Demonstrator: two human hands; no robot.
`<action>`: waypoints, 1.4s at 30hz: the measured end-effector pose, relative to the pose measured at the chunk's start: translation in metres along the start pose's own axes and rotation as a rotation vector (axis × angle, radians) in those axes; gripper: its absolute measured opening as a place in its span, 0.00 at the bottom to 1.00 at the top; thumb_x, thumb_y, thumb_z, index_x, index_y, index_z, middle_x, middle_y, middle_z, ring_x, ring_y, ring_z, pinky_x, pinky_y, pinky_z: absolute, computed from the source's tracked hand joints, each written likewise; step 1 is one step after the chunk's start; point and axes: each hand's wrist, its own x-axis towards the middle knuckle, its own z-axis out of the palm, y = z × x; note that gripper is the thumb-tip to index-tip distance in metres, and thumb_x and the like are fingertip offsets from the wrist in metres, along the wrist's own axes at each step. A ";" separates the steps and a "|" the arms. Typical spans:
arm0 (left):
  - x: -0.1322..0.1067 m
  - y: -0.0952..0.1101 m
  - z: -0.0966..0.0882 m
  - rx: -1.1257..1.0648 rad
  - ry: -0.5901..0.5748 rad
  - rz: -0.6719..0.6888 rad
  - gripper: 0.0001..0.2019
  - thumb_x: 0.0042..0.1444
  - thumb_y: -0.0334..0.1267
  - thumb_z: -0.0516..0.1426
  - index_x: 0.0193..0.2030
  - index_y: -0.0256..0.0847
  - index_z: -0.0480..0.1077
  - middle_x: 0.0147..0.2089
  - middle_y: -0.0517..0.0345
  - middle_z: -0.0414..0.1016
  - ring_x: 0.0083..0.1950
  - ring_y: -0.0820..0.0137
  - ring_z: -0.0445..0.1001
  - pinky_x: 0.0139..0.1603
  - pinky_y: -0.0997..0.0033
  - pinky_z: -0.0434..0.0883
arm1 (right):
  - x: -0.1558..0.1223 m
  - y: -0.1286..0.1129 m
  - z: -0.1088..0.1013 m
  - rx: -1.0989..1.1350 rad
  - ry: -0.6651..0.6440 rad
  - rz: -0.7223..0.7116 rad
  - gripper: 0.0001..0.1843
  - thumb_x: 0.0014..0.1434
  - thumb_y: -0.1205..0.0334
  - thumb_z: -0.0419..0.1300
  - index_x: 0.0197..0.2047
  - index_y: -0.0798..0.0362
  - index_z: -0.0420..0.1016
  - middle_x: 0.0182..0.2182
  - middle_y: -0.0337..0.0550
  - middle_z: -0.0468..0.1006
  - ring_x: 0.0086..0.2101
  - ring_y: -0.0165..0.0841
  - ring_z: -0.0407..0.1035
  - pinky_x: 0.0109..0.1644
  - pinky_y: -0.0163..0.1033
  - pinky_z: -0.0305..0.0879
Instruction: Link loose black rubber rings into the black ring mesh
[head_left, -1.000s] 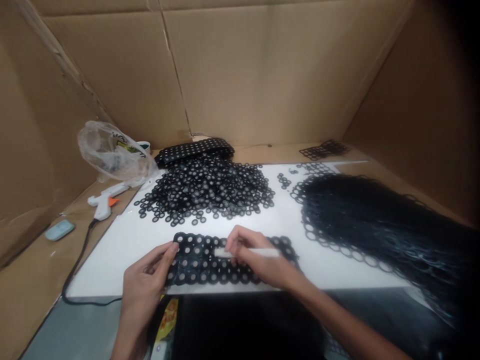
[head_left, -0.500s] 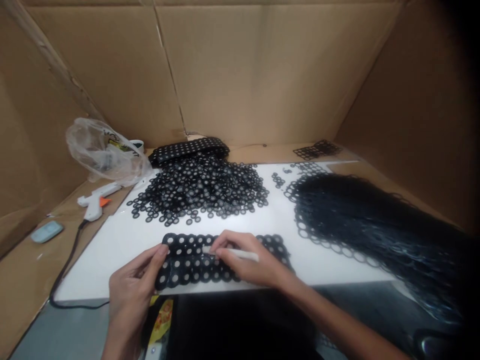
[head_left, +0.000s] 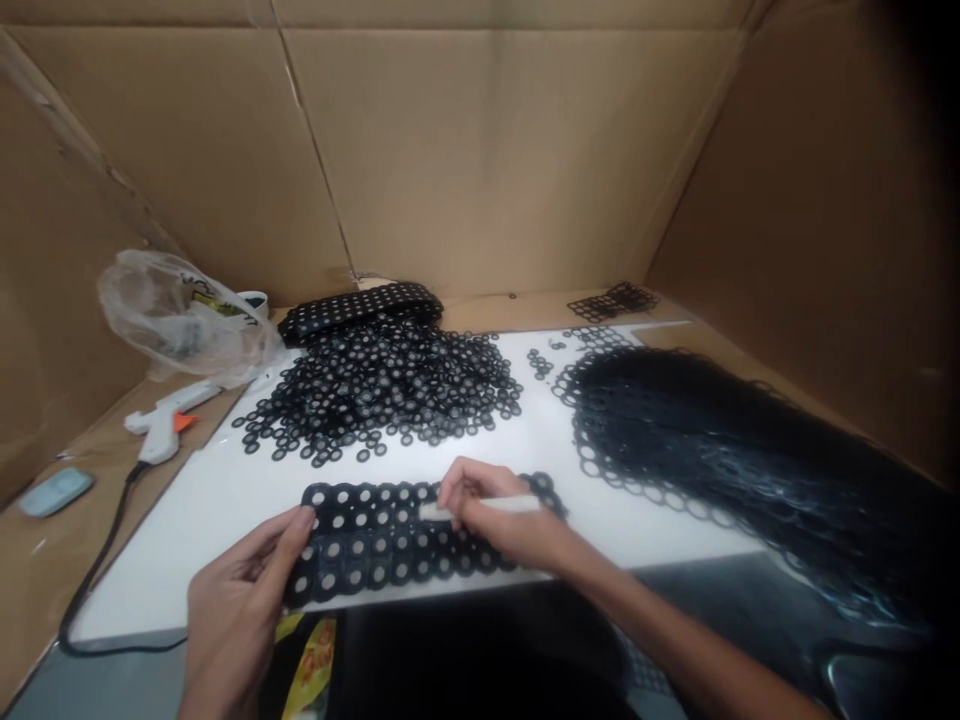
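While a yellow-and-red packet (head_left: pixel 311 668) is showing below the near edge of the white table (head_left: pixel 540 440), the left hand (head_left: pixel 236 590) is gripping the left end of a dotted black strip (head_left: pixel 356 548). Its thumb and forefinger are pinching nearly together, with only the strip's edge between them; the other fingers are bending inward, and what they are touching underneath is hidden. The strip is lying along the front of the table, its rows of pale dots facing up. Over its right half, the right hand (head_left: pixel 499 515) is holding a slim white stick (head_left: pixel 521 504) like a pen, thumb and fingers curling closed around it. The stick is pointing left across the strip; whether its tip is touching the dots is too blurred to tell.

Farther left, a black cord (head_left: pixel 97 575) is running back to a white glue gun (head_left: pixel 160 428) with an orange trigger, and a pale blue object (head_left: pixel 56 492) is lying beside them. On the right, a dark heap of ring mesh (head_left: pixel 690 430) is spreading across the table and past its edge. Beyond the strip, a pile of small black rings (head_left: pixel 382 390) is covering the middle. Behind the pile, a folded dotted band (head_left: pixel 364 308) is resting, with a clear plastic bag (head_left: pixel 180 325) and a white cup (head_left: pixel 259 303) standing to its left. Farthest back, a cardboard wall (head_left: pixel 450 150) is rising.
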 end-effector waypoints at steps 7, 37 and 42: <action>0.000 0.001 0.001 0.002 0.090 0.064 0.28 0.49 0.61 0.73 0.49 0.42 0.86 0.49 0.53 0.88 0.53 0.53 0.84 0.53 0.62 0.78 | 0.001 -0.004 0.003 -0.041 -0.042 -0.061 0.10 0.64 0.70 0.61 0.42 0.52 0.84 0.37 0.41 0.86 0.36 0.33 0.78 0.39 0.35 0.68; -0.016 0.008 0.007 -0.052 0.199 0.061 0.27 0.48 0.60 0.73 0.48 0.42 0.86 0.48 0.54 0.88 0.52 0.52 0.83 0.57 0.55 0.77 | -0.009 -0.006 -0.012 -0.097 -0.018 0.015 0.06 0.63 0.67 0.62 0.40 0.51 0.81 0.36 0.40 0.84 0.35 0.34 0.74 0.38 0.36 0.65; -0.014 0.010 0.006 0.032 0.252 0.104 0.29 0.48 0.63 0.72 0.47 0.41 0.86 0.45 0.54 0.88 0.49 0.51 0.83 0.51 0.56 0.79 | -0.009 -0.010 -0.015 0.017 -0.007 0.033 0.05 0.63 0.66 0.62 0.39 0.52 0.81 0.33 0.40 0.82 0.32 0.33 0.74 0.37 0.36 0.67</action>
